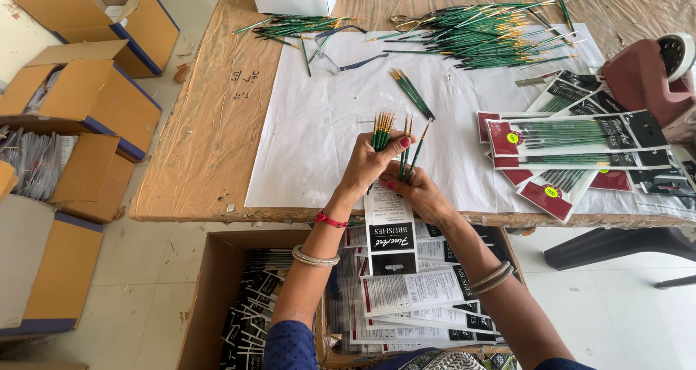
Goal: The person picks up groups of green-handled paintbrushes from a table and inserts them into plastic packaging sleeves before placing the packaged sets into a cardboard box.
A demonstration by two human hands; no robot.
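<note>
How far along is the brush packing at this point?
Done: several filled brush packets lie stacked on the table's right. In hand: the left hand grips a bunch of green brushes, the right hand holds a few more. Left: a large loose brush pile and many empty sleeves.

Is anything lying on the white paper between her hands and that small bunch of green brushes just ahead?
Nothing visible: bare white paper lies between both hands, left and right, and the small bunch.

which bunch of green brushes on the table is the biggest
The sprawling pile of green brushes at the table's far right; the other bunches hold far fewer.
</note>
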